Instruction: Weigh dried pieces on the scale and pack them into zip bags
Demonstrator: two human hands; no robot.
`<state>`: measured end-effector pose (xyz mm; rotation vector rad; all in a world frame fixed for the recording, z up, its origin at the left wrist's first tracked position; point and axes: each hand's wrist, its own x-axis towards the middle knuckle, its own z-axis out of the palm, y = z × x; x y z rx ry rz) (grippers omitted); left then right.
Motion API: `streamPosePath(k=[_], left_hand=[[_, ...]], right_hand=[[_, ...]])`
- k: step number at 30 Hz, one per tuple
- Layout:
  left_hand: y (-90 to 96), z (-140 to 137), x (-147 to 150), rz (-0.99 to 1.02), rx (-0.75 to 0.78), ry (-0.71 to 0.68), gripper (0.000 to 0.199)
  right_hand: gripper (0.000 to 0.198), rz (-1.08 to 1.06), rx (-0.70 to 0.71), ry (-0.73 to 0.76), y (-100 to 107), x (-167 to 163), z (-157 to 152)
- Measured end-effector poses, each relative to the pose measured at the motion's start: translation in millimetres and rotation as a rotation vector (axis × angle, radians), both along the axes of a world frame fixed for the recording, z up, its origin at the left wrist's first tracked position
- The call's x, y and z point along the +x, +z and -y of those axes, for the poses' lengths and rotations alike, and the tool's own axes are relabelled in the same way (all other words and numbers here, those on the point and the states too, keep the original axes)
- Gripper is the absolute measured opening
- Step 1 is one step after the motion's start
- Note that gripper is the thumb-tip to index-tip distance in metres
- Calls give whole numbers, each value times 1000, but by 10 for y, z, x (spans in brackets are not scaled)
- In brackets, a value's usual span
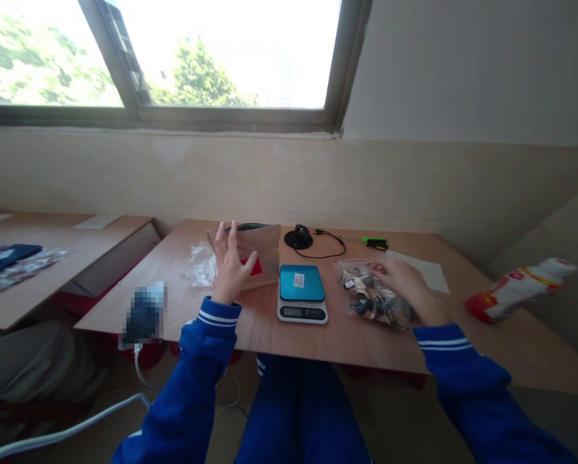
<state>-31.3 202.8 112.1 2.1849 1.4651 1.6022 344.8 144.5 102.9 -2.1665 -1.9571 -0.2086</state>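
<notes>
Left hand [229, 274]: fingers spread apart at a tan pouch [265, 241] bearing 1 red label [255, 266]; pouch contents hidden. Right hand [402, 278]: fingers bunched at the upper edge of a clear plastic bag [354, 308] holding small black and beige pieces [378, 304]; cannot tell whether they grip it. Bag lies just right of the digital scale [302, 293].

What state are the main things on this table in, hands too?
Pouch: standing
Left hand: open, spread before pouch
Bag: lying, filled with small pieces
Right hand: at bag's edge, hold unclear
Scale: flat, display unreadable
Cable: loosely curved
Screwdriver: lying flat
Paper: lying flat
Bottle: capped
</notes>
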Motion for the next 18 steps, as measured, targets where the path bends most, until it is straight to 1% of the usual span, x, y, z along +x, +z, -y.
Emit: streamPosePath(k=[2, 3, 5, 6, 7, 8, 9, 10, 12, 13, 15, 18], left_hand=[[3, 185, 56, 58, -8, 17, 70], [-11, 309, 110, 115, -10, 25, 64], [-66, 591, 267, 281, -56, 12, 43], [-105, 735, 366, 356, -116, -36, 32], [-147, 873, 472, 407, -225, -136, 22], [-187, 997, 580, 435, -359, -269, 18], [-224, 1103, 685, 473, -474, -390, 19], [-255, 1188, 781, 536, -555, -470, 21], [-298, 1296, 926, 633, -656, -566, 26], [-311, 1323, 969, 668, -690, -582, 28], [-327, 1346, 993, 692, -734, -549, 31], [-329, 1370, 918, 643, -728, -393, 30]], right_hand=[[20, -72, 52, 18, 179, -121, 128], [20, -108, 85, 32, 270, -202, 200], [21, -181, 167, 34, 421, -401, 351], [22, -223, 201, 42, 472, -516, 427], [22, -269, 225, 51, 500, -637, 502], [23, -319, 233, 60, 506, -761, 575], [23, -379, 238, 69, 489, -888, 645], [23, -452, 234, 80, 452, -1013, 713], [25, -645, 191, 137, 334, -1254, 835], [26, -748, 137, 185, 263, -1365, 889], [31, -930, 54, 247, 124, -1560, 978], [39, -1122, -30, 277, -17, -1764, 1064]])
